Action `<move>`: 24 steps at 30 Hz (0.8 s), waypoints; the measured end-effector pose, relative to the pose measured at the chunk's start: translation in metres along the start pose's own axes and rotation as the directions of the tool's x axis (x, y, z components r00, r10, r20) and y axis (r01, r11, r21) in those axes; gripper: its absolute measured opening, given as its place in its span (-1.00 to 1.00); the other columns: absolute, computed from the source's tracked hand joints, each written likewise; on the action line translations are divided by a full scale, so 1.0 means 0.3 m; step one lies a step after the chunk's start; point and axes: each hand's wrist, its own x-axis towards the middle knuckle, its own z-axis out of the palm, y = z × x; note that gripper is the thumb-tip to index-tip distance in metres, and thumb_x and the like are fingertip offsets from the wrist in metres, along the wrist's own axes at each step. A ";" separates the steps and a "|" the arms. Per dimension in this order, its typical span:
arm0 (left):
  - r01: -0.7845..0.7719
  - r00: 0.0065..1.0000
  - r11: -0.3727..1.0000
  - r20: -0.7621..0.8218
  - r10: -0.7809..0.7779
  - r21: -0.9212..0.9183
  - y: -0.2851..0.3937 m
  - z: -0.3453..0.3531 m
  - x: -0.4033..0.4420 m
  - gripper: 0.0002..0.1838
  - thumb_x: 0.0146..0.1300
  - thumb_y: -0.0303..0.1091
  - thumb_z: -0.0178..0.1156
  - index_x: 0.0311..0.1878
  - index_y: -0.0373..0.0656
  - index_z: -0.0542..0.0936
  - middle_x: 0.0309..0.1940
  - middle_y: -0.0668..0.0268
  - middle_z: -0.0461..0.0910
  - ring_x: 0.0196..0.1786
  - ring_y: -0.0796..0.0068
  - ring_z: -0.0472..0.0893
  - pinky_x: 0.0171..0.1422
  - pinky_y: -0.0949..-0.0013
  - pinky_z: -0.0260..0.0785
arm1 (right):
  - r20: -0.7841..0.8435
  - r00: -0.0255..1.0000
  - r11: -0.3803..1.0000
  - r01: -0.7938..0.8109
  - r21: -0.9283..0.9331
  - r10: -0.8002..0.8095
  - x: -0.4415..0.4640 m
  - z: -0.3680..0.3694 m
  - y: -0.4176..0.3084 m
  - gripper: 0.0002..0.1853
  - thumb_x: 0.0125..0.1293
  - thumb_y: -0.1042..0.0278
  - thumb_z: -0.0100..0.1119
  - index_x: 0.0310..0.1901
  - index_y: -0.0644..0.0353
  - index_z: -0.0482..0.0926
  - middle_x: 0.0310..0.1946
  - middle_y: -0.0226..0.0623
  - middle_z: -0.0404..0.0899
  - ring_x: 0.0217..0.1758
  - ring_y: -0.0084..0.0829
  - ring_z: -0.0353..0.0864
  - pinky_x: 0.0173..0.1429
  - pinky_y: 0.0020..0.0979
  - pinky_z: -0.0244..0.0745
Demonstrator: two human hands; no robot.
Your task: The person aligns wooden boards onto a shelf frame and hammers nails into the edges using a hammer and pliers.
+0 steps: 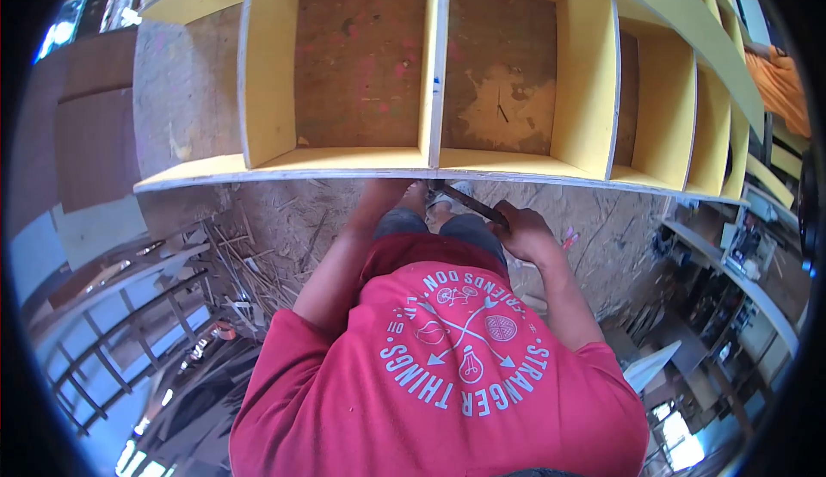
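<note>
My right hand point(523, 233) is closed around the dark handle of a hammer point(473, 204), just below the front edge of a yellow wooden shelf unit point(516, 163). The hammer's head end lies close under the unit's lower board, near the middle upright. To the left, my left hand point(389, 186) reaches up under that same board. Its fingers are hidden by the board, so whether they hold anything does not show.
Wood scraps point(241, 262) litter the floor at the left, near a ladder-like frame point(129, 352). Sheets of board point(95, 133) lean at the far left. A person in an orange garment point(779, 90) is at the far right, near a cluttered bench point(740, 253).
</note>
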 end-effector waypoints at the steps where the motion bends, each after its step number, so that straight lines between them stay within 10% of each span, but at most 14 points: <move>1: -0.013 0.999 0.999 -0.039 0.012 -0.041 0.011 0.008 0.005 -0.80 0.43 -0.40 0.39 0.02 -0.30 0.72 -0.23 0.21 0.78 -0.23 0.38 0.76 -0.13 0.27 0.62 | -0.008 1.000 0.999 0.000 -0.039 0.000 -0.001 -0.009 0.004 -0.61 0.45 -0.01 0.29 0.07 0.12 0.62 -0.26 0.06 0.75 -0.11 0.19 0.75 -0.02 0.10 0.60; 5: 0.188 0.982 0.954 0.022 -0.188 -0.233 0.043 0.006 0.005 -0.79 0.39 -0.46 0.43 0.02 -0.31 0.71 -0.24 0.24 0.76 -0.27 0.46 0.75 -0.20 0.35 0.63 | 0.012 0.998 0.990 0.058 -0.130 -0.056 -0.017 -0.035 0.011 -0.62 0.43 -0.01 0.30 0.06 0.10 0.63 -0.24 0.06 0.75 -0.09 0.19 0.75 0.00 0.10 0.60; 17: 0.154 0.984 0.950 -0.047 -0.173 -0.273 0.111 0.005 -0.003 -0.72 0.30 -0.52 0.48 0.05 -0.26 0.68 -0.20 0.29 0.74 -0.23 0.49 0.73 -0.27 0.43 0.61 | 0.074 0.991 0.978 0.121 -0.172 -0.109 -0.050 -0.060 -0.015 -0.60 0.45 -0.08 0.25 0.09 0.04 0.66 -0.13 0.03 0.77 0.00 0.16 0.75 0.09 0.09 0.61; 24: 0.067 0.990 0.952 -0.100 -0.101 -0.300 0.023 0.036 0.018 -0.62 0.22 -0.57 0.52 0.10 -0.26 0.69 -0.06 0.28 0.78 -0.03 0.41 0.76 0.03 0.26 0.66 | 0.176 0.953 0.939 0.281 -0.200 -0.248 -0.004 -0.065 -0.038 -0.57 0.50 -0.16 0.20 0.07 0.05 0.65 -0.16 0.01 0.77 -0.03 0.16 0.74 0.06 0.08 0.59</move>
